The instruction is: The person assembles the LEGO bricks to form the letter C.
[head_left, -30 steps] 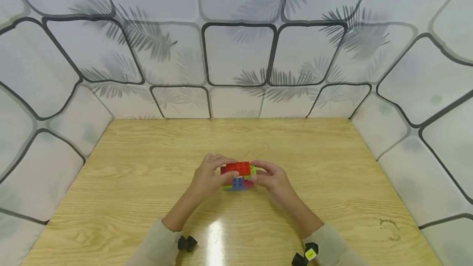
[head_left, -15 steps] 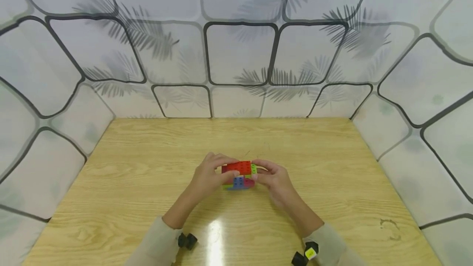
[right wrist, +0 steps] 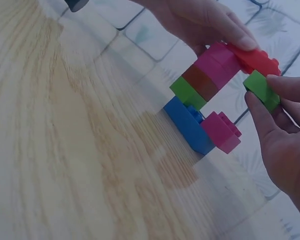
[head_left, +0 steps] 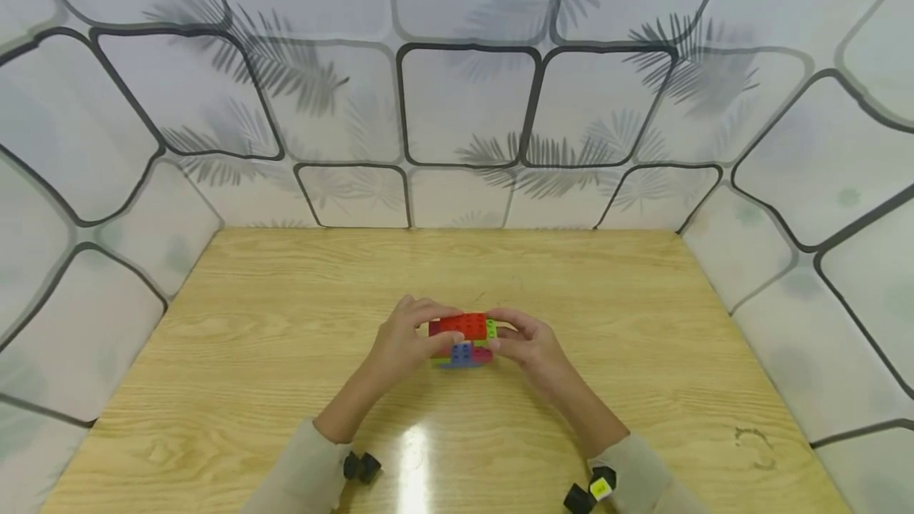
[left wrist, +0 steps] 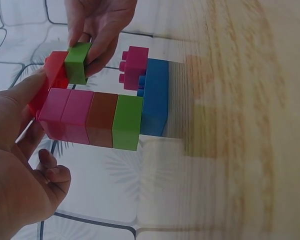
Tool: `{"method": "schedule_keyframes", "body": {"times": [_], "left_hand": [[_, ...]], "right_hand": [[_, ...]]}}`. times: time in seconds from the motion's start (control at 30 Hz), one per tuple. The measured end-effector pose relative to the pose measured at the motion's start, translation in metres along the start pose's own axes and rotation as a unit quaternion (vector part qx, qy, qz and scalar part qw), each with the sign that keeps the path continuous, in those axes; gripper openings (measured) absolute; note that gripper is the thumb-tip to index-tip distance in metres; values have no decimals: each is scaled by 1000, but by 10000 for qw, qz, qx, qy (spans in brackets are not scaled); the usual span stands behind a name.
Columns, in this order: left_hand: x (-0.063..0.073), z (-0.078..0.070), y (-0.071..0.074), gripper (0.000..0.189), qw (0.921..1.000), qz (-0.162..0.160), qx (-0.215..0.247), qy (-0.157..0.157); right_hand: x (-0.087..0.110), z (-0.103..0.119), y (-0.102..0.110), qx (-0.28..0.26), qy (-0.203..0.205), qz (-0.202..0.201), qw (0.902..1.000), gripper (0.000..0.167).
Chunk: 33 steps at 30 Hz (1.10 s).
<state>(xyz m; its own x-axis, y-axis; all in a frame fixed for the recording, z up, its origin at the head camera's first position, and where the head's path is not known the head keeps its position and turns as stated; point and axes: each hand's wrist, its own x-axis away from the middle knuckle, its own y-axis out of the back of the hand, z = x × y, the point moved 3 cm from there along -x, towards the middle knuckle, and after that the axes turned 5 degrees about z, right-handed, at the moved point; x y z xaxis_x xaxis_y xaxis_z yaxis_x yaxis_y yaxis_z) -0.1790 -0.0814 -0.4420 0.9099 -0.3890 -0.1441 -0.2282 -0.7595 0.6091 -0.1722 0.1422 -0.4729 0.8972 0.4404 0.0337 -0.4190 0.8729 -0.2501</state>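
A toy-brick build stands on the wooden table between the two hands. Its base is a long blue brick [left wrist: 156, 97]. One end carries a column of a green brick [left wrist: 127, 122], a brown brick [left wrist: 101, 120] and two pink bricks [left wrist: 76, 116]; a single pink brick [right wrist: 221, 132] sits on the other end. Across the column's top, a red brick [head_left: 471, 325] reaches out to the right. My left hand [head_left: 403, 339] grips the red brick between thumb and fingers. My right hand [head_left: 528, 347] pinches another green brick [right wrist: 262, 90] right at the red brick's overhanging end, its studs partly showing from above.
The wood-grain table [head_left: 300, 276] runs back to a wall [head_left: 464, 109] of leaf-patterned cloth, with similar cloth at both sides. Black blocks [head_left: 362, 466] are worn at the sleeve cuffs. A dark curved mark [head_left: 755, 447] lies on the table at right.
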Motion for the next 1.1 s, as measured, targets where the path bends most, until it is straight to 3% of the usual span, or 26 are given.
{"method": "schedule_keyframes", "body": {"times": [0.3, 0.73, 0.9, 1.1], "left_hand": [[0, 4, -3, 37, 9994, -13, 313, 175], [2, 2, -6, 37, 9986, -31, 527, 103], [3, 3, -4, 41, 9981, 16, 592, 154], [12, 12, 4, 44, 9973, -66, 725, 56]], "right_hand": [[2, 6, 3, 972, 52, 25, 9952, 51], [2, 7, 6, 1595, 196, 22, 9870, 49], [3, 8, 7, 2067, 423, 98, 9774, 46], [3, 9, 6, 2125, 756, 292, 9738, 43]]}}
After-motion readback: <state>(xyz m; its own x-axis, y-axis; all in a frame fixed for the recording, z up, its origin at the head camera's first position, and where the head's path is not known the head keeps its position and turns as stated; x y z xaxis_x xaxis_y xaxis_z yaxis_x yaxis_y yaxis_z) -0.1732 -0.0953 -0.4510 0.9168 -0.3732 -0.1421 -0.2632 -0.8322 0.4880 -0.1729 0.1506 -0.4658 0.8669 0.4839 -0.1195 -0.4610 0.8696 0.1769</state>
